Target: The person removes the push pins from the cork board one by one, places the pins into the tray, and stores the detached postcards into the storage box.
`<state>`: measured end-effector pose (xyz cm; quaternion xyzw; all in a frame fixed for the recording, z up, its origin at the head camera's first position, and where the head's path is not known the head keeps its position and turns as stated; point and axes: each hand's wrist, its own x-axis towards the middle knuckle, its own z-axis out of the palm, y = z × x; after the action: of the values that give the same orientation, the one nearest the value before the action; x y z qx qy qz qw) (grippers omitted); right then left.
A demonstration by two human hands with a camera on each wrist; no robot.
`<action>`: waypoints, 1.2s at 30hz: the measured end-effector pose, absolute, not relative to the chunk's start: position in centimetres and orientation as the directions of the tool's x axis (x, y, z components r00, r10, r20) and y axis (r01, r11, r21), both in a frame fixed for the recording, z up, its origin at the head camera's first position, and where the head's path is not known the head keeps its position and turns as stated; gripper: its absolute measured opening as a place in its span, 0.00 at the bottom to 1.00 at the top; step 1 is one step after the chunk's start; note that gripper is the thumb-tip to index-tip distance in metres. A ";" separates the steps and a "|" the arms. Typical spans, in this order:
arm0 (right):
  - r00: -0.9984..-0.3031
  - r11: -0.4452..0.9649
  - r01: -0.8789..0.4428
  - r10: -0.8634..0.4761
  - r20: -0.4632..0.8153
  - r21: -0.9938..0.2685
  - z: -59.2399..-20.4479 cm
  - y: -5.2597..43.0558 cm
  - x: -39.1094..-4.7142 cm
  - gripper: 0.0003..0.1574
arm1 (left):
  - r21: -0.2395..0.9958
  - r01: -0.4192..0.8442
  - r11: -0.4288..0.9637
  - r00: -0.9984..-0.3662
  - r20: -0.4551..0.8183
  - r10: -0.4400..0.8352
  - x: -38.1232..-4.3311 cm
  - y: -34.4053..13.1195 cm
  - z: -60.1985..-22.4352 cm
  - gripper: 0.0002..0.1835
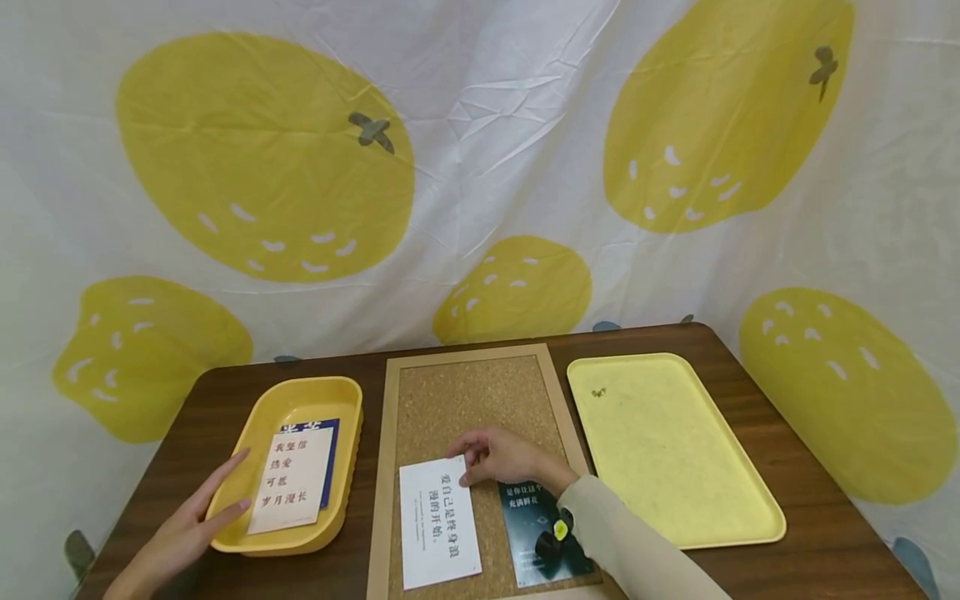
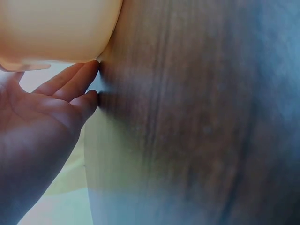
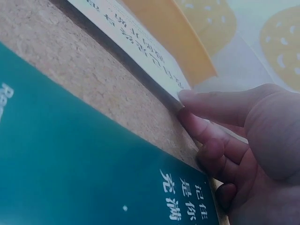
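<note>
A white card with dark lettering [image 1: 438, 525] lies on the framed cork board [image 1: 472, 400]. My right hand [image 1: 498, 457] pinches its top right corner between thumb and fingers, as the right wrist view shows from close by. Beside it, under my right forearm, is a dark teal card [image 1: 536, 546] with white lettering. My left hand [image 1: 183, 529] rests at the near left side of a yellow bin [image 1: 345, 492], two straight digits over the rim. Other fingers [image 2: 77, 84] extend low along its outer wall in the left wrist view.
Inside the yellow bin, a pale pink card [image 1: 291, 483] overlaps a blue card [image 1: 330, 467]. A flat pale yellow tray [image 1: 675, 450] lies right of the board on the brown wooden table [image 1: 810, 517]. A lemon-print curtain [image 1: 510, 125] hangs behind the table.
</note>
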<state>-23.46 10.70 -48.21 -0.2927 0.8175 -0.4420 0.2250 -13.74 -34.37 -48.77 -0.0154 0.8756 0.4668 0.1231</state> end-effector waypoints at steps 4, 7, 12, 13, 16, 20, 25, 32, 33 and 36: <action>-0.731 0.433 -0.271 -0.674 -0.110 -0.859 -48.2 10.7 -23.4 0.22 | 0.807 -0.152 0.571 -0.967 -0.241 0.083 -13.8 -34.4 -48.7 0.45; -0.735 0.433 -0.263 -0.669 -0.112 -0.862 -48.3 10.7 -23.4 0.22 | 0.803 -0.161 0.573 -0.965 -0.250 0.079 -13.8 -34.4 -48.7 0.45; -0.757 0.433 -0.236 -0.643 -0.115 -0.870 -48.3 10.6 -23.4 0.22 | 0.809 -0.171 0.563 -0.963 -0.259 0.079 -13.6 -34.6 -48.8 0.46; -0.765 0.433 -0.231 -0.634 -0.112 -0.872 -48.3 10.6 -23.4 0.22 | 0.814 -0.169 0.556 -0.963 -0.256 0.082 -13.6 -34.6 -48.8 0.46; -0.789 0.426 -0.215 -0.606 -0.101 -0.879 -48.2 10.6 -23.4 0.22 | 0.822 -0.170 0.544 -0.963 -0.256 0.086 -13.6 -34.6 -48.8 0.46; -0.807 0.406 -0.191 -0.584 -0.093 -0.894 -48.2 10.6 -23.5 0.22 | 0.823 -0.174 0.541 -0.963 -0.258 0.083 -13.6 -34.5 -48.8 0.46; -0.815 0.386 -0.175 -0.573 -0.086 -0.906 -48.2 10.6 -23.6 0.21 | 0.823 -0.176 0.540 -0.962 -0.259 0.082 -13.6 -34.5 -48.7 0.46; -0.822 0.379 -0.157 -0.562 -0.092 -0.912 -48.1 10.7 -23.7 0.19 | 0.804 -0.170 0.570 -0.963 -0.259 0.078 -13.7 -34.6 -48.7 0.46; -0.824 0.373 -0.149 -0.559 -0.093 -0.916 -48.1 10.8 -23.8 0.19 | 0.803 -0.170 0.572 -0.962 -0.260 0.079 -13.7 -34.6 -48.7 0.46; -0.835 0.353 -0.118 -0.542 -0.100 -0.928 -47.8 10.8 -23.9 0.20 | 0.801 -0.171 0.574 -0.962 -0.262 0.079 -13.9 -34.5 -48.7 0.46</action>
<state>-23.86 10.81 -47.75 -0.2068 0.7980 -0.5296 0.1999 -13.87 -34.54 -48.66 -0.0262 0.8765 0.4610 0.1358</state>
